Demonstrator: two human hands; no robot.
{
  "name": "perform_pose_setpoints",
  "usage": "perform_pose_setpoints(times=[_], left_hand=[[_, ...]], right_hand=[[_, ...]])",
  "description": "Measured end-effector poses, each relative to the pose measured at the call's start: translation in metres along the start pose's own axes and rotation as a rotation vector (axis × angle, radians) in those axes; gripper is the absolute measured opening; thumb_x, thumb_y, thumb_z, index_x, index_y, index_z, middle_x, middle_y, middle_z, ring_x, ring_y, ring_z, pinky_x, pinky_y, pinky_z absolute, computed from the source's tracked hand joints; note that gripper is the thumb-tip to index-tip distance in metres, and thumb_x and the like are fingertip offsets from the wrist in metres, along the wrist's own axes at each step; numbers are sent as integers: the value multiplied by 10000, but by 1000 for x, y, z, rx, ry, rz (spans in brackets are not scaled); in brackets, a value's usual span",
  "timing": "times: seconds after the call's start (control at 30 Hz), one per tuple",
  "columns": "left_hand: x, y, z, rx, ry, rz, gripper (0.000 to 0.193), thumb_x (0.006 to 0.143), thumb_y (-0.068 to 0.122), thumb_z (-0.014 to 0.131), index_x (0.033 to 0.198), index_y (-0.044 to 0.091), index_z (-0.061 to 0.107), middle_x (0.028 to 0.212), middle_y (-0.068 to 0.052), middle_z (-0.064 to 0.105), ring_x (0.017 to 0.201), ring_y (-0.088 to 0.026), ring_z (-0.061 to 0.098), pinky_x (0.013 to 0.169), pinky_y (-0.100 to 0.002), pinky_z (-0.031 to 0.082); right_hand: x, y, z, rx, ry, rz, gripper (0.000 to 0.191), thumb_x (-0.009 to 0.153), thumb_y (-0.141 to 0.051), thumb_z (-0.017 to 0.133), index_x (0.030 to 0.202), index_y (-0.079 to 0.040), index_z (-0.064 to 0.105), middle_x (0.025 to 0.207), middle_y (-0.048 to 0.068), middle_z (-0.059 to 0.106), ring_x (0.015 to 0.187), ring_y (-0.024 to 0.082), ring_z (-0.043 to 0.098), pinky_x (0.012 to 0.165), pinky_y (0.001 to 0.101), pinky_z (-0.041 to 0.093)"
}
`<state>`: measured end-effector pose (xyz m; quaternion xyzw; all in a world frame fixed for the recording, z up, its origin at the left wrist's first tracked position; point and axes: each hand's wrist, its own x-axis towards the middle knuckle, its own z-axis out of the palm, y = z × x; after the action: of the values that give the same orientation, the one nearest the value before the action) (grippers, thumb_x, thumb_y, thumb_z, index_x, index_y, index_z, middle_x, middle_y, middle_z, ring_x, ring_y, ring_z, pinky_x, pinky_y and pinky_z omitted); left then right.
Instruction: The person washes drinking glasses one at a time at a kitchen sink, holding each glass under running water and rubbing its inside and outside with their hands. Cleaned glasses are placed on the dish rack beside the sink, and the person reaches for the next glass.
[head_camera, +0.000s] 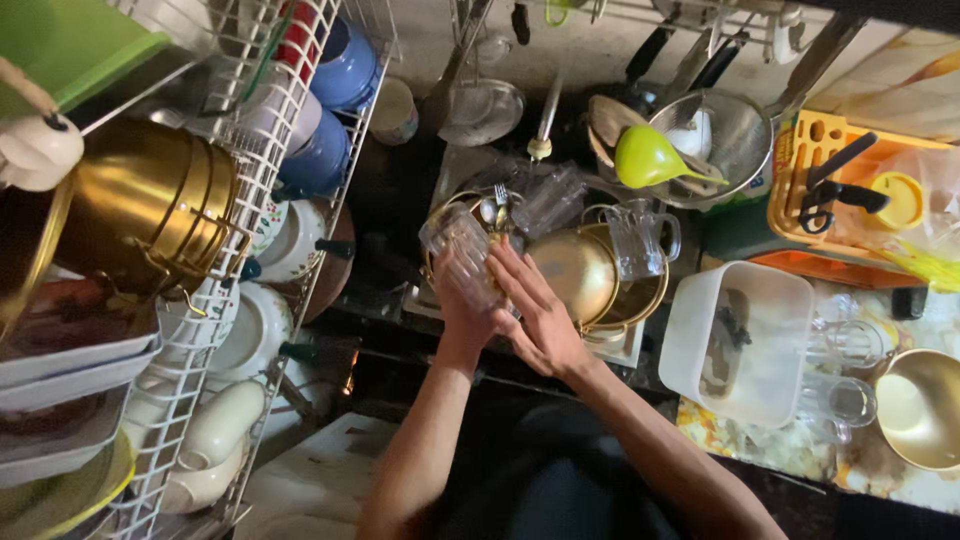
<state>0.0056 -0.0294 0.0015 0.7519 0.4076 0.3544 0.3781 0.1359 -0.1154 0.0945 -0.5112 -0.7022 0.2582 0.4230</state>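
left hand (462, 300): mostly hidden behind clear glass (462, 252) | brass pot (920, 405): cut by right edge
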Motion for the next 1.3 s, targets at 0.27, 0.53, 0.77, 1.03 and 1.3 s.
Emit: perform_pose_setpoints(times=[0.27, 0.53, 0.77, 1.03, 1.3], left_hand=[[-1, 10, 6, -1201, -1, -426, 492, 989, 439, 522, 1343, 101, 570, 1189, -89, 658, 1074, -182, 655, 929, -331, 589], [17, 21, -11, -1540, 59, -470, 523, 1017, 432, 421, 1361, 57, 538, 1267, -165, 632, 1123, -278, 658, 992, -465, 568], [3, 23, -7, -1440, 87, -662, 707, 947, 601, 524, 1374, 37, 532, 1217, -115, 631, 1096, -267, 641, 956, -468, 530], [7, 17, 5, -1234, 258, -577, 656, 852, 375, 681, 1393, 54, 495, 1227, -99, 608, 1140, -248, 625, 968, -441, 551], [9, 40, -9, -1232, 202, -421, 911, 693, 45, 743, 1481, 206, 317, 1445, -147, 494, 1407, -307, 465, 1162, -492, 445]], right_hand=[[11, 6, -1, -13, 15, 87, 796, 1073, -517, 298, 1639, 35, 199, 1728, 245, 180, 1613, 400, 194, 1310, 570, 115], [23, -10, 3, -113, -32, 1, 753, 1057, -500, 356, 1627, -15, 277, 1714, 217, 245, 1614, 393, 198, 1321, 569, 109], [-6, 8, 27, 37, 162, 27, 483, 1106, -110, 489, 1572, 3, 437, 1665, 221, 388, 1565, 399, 344, 1293, 539, 287], [-6, 81, 41, 1162, 611, 609, 441, 1088, -153, 528, 1490, 28, 527, 1416, 124, 626, 1259, 178, 611, 1017, 298, 532], [-8, 80, 37, 1340, 642, 839, 436, 1044, -160, 483, 1458, -24, 514, 1288, 88, 660, 1172, 187, 641, 1007, 346, 552]])
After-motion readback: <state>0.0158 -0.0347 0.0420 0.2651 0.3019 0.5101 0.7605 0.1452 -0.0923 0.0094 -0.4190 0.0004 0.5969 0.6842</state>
